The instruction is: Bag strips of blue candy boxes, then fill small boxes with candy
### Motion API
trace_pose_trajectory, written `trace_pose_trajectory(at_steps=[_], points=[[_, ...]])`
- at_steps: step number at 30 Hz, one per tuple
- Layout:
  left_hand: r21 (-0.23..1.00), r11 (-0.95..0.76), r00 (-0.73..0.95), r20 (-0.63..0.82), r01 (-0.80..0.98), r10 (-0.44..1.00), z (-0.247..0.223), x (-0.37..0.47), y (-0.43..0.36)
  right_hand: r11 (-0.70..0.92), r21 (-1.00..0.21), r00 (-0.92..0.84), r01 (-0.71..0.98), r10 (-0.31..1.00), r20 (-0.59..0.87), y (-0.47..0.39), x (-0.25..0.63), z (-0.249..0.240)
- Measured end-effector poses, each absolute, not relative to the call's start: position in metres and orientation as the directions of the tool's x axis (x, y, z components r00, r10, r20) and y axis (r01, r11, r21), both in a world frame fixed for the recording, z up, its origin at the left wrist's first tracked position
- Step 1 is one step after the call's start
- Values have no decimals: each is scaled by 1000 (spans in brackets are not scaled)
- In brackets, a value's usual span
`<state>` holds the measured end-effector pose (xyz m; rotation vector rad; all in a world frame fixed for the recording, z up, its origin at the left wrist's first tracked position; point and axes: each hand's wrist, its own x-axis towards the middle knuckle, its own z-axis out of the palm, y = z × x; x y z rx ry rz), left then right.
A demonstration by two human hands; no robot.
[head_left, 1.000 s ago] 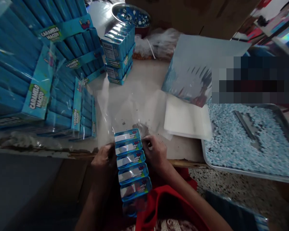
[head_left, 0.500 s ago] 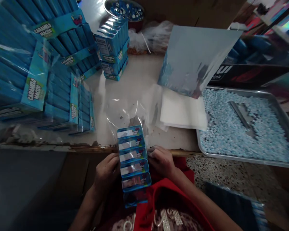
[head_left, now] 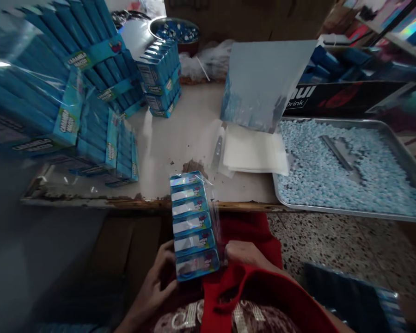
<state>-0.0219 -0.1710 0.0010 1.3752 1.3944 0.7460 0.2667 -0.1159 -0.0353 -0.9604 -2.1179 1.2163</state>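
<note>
A row of several blue candy boxes point(head_left: 193, 226) in clear plastic film lies across the table's front edge, its near end over my lap. At the row's lower left, my left hand point(head_left: 161, 273) has its thumb and fingers apart and touches the side of the nearest boxes. Close to the lower right corner is my right hand point(head_left: 241, 254), its fingers curled in beside the loose film; whatever they hold is too small to make out.
Wrapped blue boxes point(head_left: 97, 138) are stacked at left, with a smaller stack point(head_left: 161, 78) behind. White sheets point(head_left: 253, 150) lie right of centre, below a grey-blue panel point(head_left: 256, 83). A metal tray point(head_left: 333, 210) holds pale blue pieces. A bowl point(head_left: 176, 30) stands at the back.
Both hands have moved down towards my lap, and the left fingers have spread. The film that stood out beyond the row's far end now lies along its right side. The view has shifted slightly.
</note>
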Motion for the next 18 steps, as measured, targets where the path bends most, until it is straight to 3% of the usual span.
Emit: trace_pose_trajectory(at_steps=[2, 5, 7, 9, 11, 14, 18], points=[[939, 311, 59, -323, 147, 945, -1, -12, -170, 158, -945, -625, 286, 779, -58, -117, 273, -20], [938, 344, 33, -342, -53, 939, 2, 2, -167, 51, -990, -589, 128, 807, -35, -99, 289, 22], [942, 323, 71, -318, -93, 946, 8, 6, -166, 142, -983, -426, 115, 901, 80, -68, 289, 50], [926, 348, 106, -336, -143, 936, 13, 7, -165, 274, -937, -231, 216, 947, 224, -28, 274, 65], [900, 384, 102, -371, -206, 923, 16, 7, -161, 400, -876, -270, 271, 905, 329, 10, 250, 66], [875, 412, 32, -418, -255, 908, 19, 12, -151, 485, -847, -475, 215, 810, 344, 42, 223, 53], [803, 513, 72, -517, -302, 853, 21, 18, -138, 542, -812, -403, 215, 807, 432, 43, 220, 44]])
